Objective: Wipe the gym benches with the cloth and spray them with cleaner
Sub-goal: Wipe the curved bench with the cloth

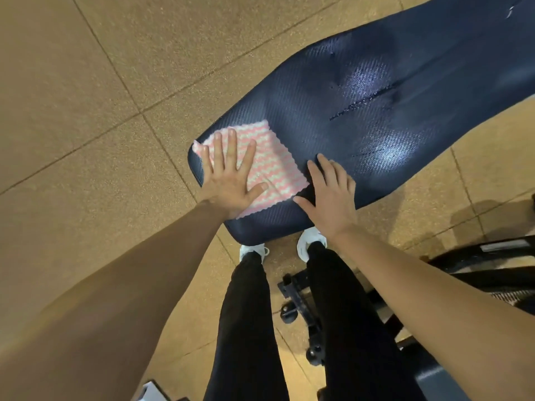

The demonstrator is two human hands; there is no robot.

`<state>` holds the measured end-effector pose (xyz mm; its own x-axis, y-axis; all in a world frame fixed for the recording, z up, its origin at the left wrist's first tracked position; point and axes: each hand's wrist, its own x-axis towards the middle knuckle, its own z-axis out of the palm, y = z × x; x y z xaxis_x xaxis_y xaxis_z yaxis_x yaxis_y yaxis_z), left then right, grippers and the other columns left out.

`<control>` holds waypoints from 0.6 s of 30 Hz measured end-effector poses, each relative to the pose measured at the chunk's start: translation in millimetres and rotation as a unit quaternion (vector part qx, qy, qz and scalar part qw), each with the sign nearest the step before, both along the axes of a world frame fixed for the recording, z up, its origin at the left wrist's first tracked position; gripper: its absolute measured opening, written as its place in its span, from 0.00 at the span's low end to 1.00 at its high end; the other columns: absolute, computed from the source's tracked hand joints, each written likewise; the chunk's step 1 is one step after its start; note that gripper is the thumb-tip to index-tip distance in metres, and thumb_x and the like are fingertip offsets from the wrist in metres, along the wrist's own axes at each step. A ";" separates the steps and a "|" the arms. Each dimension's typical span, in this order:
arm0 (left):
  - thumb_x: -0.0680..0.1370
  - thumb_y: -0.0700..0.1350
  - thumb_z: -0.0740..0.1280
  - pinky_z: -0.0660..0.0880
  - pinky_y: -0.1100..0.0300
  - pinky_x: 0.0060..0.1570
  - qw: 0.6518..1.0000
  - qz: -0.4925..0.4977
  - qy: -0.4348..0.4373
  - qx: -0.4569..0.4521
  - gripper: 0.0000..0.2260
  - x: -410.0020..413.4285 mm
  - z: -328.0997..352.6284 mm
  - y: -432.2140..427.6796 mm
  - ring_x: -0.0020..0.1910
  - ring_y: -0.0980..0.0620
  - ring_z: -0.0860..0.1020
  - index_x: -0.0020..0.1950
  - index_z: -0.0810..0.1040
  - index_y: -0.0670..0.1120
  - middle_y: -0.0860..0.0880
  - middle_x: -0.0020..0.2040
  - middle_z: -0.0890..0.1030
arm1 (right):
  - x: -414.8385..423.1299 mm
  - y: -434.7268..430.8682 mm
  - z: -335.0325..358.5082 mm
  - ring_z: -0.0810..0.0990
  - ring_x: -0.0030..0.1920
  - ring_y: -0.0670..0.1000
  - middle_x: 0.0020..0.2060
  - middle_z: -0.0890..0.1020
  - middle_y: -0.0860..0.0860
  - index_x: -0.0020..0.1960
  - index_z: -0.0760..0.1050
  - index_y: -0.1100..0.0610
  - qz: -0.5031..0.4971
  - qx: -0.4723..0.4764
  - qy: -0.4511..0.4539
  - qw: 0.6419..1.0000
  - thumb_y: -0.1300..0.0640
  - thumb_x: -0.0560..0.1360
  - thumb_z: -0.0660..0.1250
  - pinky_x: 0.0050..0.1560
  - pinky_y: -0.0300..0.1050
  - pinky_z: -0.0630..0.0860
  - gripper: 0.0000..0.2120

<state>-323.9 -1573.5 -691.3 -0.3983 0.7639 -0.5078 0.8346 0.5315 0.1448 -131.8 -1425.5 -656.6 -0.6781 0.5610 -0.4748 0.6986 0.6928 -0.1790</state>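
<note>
A dark blue padded gym bench (376, 117) runs from the middle of the view up to the top right, with wet streaks shining on its pad. A pink and white striped cloth (275, 172) lies flat on the bench's near end. My left hand (228, 175) presses down on the cloth with its fingers straight and spread. My right hand (330, 195) rests flat on the bare pad just right of the cloth, fingers straight. No spray bottle is in view.
Tan rubber floor tiles (86, 111) surround the bench. My legs in black trousers and white shoes (311, 241) stand at the bench's near end. Black metal frame parts (301, 296) of gym equipment sit at the lower right.
</note>
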 end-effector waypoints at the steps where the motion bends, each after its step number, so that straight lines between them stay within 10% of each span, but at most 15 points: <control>1: 0.79 0.72 0.44 0.41 0.29 0.75 1.000 0.005 0.000 0.004 0.40 -6.7 -0.2 3.8 0.79 0.32 0.36 0.83 0.35 0.51 0.38 0.81 0.35 | 4.2 3.0 0.2 0.58 0.78 0.60 0.80 0.59 0.54 0.79 0.59 0.53 -0.016 0.012 -0.003 1.000 0.38 0.78 0.64 0.76 0.63 0.57 0.36; 9: 0.75 0.78 0.44 0.41 0.26 0.73 0.998 0.036 0.038 0.022 0.49 -29.5 0.7 26.6 0.80 0.31 0.39 0.82 0.36 0.44 0.35 0.82 0.39 | 41.2 22.3 0.5 0.55 0.79 0.63 0.80 0.58 0.57 0.79 0.59 0.55 -0.223 0.055 -0.006 0.973 0.29 0.71 0.67 0.74 0.67 0.58 0.46; 18: 0.78 0.75 0.45 0.48 0.28 0.74 0.995 -0.087 0.043 0.014 0.41 38.5 3.4 -25.6 0.79 0.27 0.45 0.84 0.46 0.52 0.30 0.81 0.45 | 48.4 23.2 1.3 0.47 0.81 0.61 0.82 0.51 0.56 0.82 0.51 0.54 -0.220 0.014 -0.014 0.975 0.32 0.74 0.67 0.80 0.61 0.50 0.47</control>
